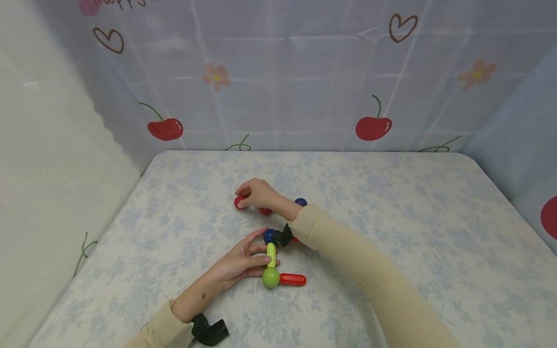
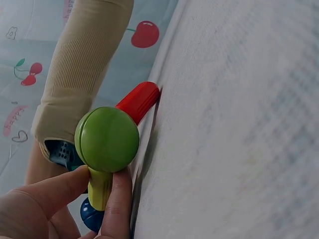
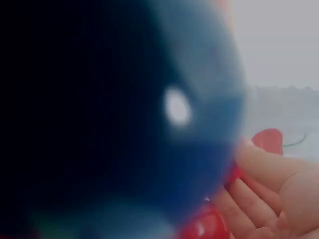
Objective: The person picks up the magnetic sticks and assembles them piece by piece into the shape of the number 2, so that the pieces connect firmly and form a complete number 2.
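Note:
My left hand (image 1: 243,261) pinches a yellow-green rod (image 1: 271,255) between thumb and fingers. This rod joins a green ball (image 1: 271,278) at its near end to a blue ball (image 1: 269,235) at its far end. Out of the green ball a red rod (image 1: 293,279) sticks to the right. Farther back, my right hand (image 1: 259,193) holds a red ball (image 1: 239,202) with thumb and fingers. Below that hand a second red ball (image 1: 265,211) shows in part. In the right wrist view, a blurred blue ball (image 3: 199,164) fills much of the picture.
Another blue ball (image 1: 300,201) sits just behind the right forearm. A bit of red (image 1: 295,239) peeks out under the right sleeve (image 1: 348,251), which crosses over the table (image 1: 413,208). Black wrist mounts (image 1: 210,331) are on both arms. A printed curtain hangs behind.

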